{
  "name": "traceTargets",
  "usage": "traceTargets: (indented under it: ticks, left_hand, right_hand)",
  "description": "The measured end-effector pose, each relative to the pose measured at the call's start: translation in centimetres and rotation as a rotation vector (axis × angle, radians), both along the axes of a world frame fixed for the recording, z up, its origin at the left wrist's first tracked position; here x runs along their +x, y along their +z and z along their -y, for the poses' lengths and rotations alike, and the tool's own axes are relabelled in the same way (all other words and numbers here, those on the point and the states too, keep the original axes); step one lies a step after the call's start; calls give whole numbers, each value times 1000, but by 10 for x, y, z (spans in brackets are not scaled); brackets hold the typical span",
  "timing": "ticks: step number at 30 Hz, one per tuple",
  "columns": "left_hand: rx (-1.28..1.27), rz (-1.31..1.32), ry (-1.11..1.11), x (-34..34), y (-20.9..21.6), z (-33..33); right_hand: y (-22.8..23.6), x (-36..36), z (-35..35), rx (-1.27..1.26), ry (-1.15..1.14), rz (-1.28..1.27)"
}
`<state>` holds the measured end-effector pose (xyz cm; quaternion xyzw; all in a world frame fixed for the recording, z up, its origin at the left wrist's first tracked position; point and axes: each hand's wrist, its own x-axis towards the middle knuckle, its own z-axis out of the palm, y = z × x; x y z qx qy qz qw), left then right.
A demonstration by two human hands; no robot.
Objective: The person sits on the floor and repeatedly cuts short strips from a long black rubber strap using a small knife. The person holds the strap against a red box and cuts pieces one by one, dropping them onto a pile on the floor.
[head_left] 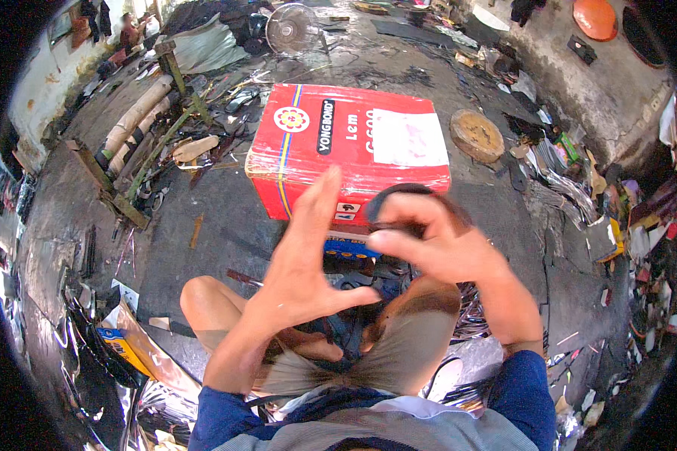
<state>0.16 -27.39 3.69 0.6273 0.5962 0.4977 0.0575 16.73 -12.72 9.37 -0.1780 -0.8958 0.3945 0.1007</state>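
In front of me is a red carton (293, 169) with a white paper sheet (410, 137) stuck on its top. My left hand (297, 259) is raised between me and the carton, thumb and fingers spread, with nothing in it. Bent round at the right, the fingers of my right hand (440, 240) pinch a dark curved strip (399, 191) at the carton's near edge. What the strip is exactly, I cannot make out. Part of a blue box (353, 246) shows below the red carton. My hands partly hide both boxes.
Right of the carton lies a round wooden block (477, 136). A wooden frame (132, 210) with long rolls (137, 113) stands at the left, and a fan (292, 30) at the back. Scrap strips (557, 177) pile along the right wall. Close by at left lies a torn carton (147, 353).
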Motion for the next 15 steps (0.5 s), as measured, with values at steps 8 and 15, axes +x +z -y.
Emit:
traceTargets:
  ticks: [8, 15]
  left_hand:
    - [-121, 326, 28, -53, -2, -14]
    - [-229, 199, 153, -168, 25, -17]
  right_hand:
    - [-6, 12, -48, -97, 107, -41]
    - [-10, 33, -93, -164, -135, -137]
